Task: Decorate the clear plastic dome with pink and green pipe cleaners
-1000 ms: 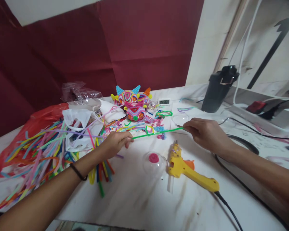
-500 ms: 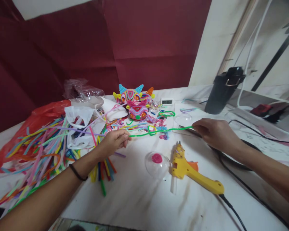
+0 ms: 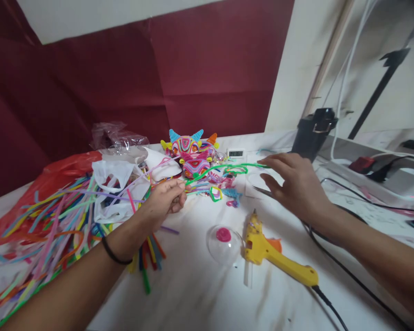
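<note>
My left hand [image 3: 169, 196] pinches one end of a green pipe cleaner [image 3: 212, 169] between thumb and fingers. The pipe cleaner arcs up and across to the right, its far end by the fingertips of my right hand [image 3: 290, 181]. That hand is open, thumb apart from the fingers. Beneath it lie metal blades [image 3: 262, 190], perhaps scissors, mostly hidden. A yellow glue gun [image 3: 272, 257] rests below the right hand, beside a clear plastic dome [image 3: 222, 253] with a pink coil [image 3: 223, 235]. Behind the pipe cleaner stand colourful horned animal heads [image 3: 193, 156] of coiled pipe cleaners.
A big heap of loose pipe cleaners [image 3: 65, 220] spreads over the left side, with a red plastic bag [image 3: 72, 165]. A small digital clock [image 3: 236, 153] stands at the back. At the right are a black bottle [image 3: 312, 135], cables and a power strip [image 3: 382, 186].
The green pipe cleaner went from a taut, straight line to a raised curve. My right hand's fingers parted from a pinch and rose slightly. The left hand keeps its pinch.
</note>
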Motion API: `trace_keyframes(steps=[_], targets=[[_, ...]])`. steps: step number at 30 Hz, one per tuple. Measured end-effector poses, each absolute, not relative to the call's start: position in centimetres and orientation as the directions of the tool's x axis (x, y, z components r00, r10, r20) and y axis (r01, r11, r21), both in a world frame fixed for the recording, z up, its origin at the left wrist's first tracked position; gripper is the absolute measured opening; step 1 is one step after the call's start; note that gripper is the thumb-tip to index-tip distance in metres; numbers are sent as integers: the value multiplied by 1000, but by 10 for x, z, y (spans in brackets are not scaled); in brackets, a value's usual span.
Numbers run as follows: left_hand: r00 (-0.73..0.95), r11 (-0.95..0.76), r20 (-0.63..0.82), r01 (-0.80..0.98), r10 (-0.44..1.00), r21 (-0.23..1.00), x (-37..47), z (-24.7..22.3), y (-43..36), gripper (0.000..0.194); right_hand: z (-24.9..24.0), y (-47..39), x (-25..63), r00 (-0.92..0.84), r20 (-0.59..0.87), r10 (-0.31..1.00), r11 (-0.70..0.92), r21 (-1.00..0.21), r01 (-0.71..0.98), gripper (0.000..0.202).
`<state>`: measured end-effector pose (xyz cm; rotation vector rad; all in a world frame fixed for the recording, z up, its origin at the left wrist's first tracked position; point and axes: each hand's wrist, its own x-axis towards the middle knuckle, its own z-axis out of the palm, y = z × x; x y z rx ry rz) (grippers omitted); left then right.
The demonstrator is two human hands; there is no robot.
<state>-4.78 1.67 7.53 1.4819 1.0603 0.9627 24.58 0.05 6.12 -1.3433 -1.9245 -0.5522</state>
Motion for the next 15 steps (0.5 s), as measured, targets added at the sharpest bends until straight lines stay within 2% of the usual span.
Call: trace_keyframes(steps=[3, 4, 6, 8, 12, 15], targets=[[280, -87, 58, 92, 958, 992, -40, 75, 18, 24, 73, -18, 219, -233, 876, 423, 437, 28, 899, 12], [277, -87, 61, 82, 959, 993, -37, 74, 18, 24, 75, -23, 212, -228, 892, 390, 480, 14, 877, 10], [278, -83, 60, 72, 959, 994, -34, 72, 17, 25, 78, -29, 199, -152, 869, 472, 618, -202, 760, 9], [288, -78, 55, 70, 956, 995, -30, 71, 15, 26, 79, -29, 191, -113, 784, 611, 667, -432, 607, 9], [318, -65, 38, 76, 947, 995, -23, 72, 10, 27, 78, -13, 177, -136, 578, 805, 574, -701, 424, 17], [329, -54, 24, 85, 944, 995, -18, 73, 6, 24, 77, -1, 169, -159, 437, 885, 464, -843, 270, 28]])
